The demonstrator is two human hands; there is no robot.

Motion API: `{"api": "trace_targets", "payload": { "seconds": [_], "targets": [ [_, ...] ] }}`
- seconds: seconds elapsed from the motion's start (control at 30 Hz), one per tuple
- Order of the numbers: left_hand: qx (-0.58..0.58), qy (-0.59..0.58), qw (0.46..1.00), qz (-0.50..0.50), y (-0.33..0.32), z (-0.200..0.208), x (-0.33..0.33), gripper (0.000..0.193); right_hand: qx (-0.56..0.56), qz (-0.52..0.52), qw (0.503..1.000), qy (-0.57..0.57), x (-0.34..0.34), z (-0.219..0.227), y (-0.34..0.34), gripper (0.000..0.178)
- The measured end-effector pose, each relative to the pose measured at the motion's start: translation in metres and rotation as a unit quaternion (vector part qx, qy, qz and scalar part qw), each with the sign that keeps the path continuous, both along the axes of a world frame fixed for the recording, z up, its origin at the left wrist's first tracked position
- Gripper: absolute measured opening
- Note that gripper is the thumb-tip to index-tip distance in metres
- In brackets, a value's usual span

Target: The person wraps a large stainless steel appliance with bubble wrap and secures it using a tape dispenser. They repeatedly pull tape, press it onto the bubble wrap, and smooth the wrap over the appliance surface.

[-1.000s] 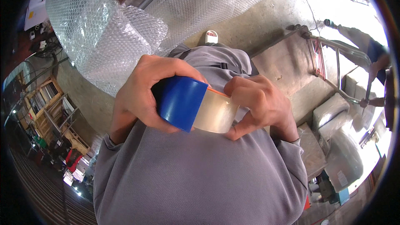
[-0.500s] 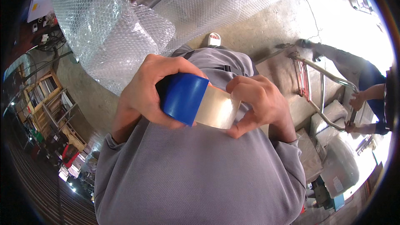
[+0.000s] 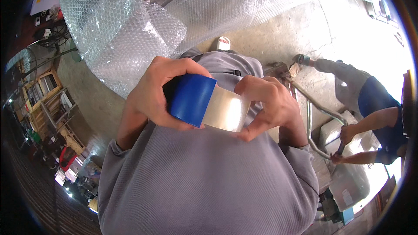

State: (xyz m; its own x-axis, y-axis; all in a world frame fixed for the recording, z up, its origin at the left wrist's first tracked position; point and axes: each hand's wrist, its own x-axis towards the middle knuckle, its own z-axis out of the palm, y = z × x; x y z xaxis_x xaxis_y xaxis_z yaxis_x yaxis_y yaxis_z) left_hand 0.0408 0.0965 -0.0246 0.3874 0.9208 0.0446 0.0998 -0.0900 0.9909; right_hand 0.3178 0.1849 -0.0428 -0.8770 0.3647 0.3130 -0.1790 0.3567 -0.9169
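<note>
My left hand point(image 3: 150, 91) is wrapped round a glossy blue tape roll point(image 3: 193, 101), thumb below and fingers over the top. Its left side is dark. Right against it, end to end, sits a clear, yellowish packing tape roll point(image 3: 226, 111). My right hand point(image 3: 274, 106) grips that one at its outer edge between thumb and bent fingers. Both rolls are held in front of my grey shirt point(image 3: 209, 178). Whether the two are joined or just touching, I cannot tell.
Bubble wrap point(image 3: 117, 30) spreads across the far left and top. At the right a person point(image 3: 370, 100) in dark blue holds the handle of a metal trolley point(image 3: 324, 111) beside wrapped bundles point(image 3: 350, 187). Wooden frames point(image 3: 48, 85) stand at the left.
The person at the right and the trolley have shifted leftward and closer in. My hands and the two tape rolls keep nearly the same place.
</note>
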Motion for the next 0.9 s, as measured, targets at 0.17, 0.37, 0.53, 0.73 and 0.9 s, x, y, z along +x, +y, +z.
{"api": "trace_targets", "payload": {
  "seconds": [0.17, 0.37, 0.53, 0.73, 0.9],
  "targets": [
    [0.008, -0.026, 0.999, 0.024, -0.001, -0.004, 0.003, 0.074, 0.022, -0.017, 0.998, 0.05, -0.005, -0.002, 0.001, 0.074],
    [0.022, -0.031, 0.997, 0.063, -0.003, -0.008, 0.012, 0.072, 0.017, -0.022, 0.999, 0.038, -0.001, -0.006, -0.002, 0.073],
    [-0.004, -0.041, 0.997, 0.06, -0.004, -0.006, 0.017, 0.071, 0.014, -0.037, 0.997, 0.06, 0.0, -0.011, -0.006, 0.072],
    [-0.002, -0.034, 0.999, 0.034, 0.001, -0.004, 0.014, 0.072, 0.007, -0.029, 0.999, 0.043, 0.002, -0.012, -0.005, 0.072],
    [0.012, -0.04, 0.998, 0.036, 0.001, -0.002, 0.012, 0.073, -0.003, -0.025, 0.998, 0.056, 0.004, -0.018, -0.006, 0.075]
  ]
}}
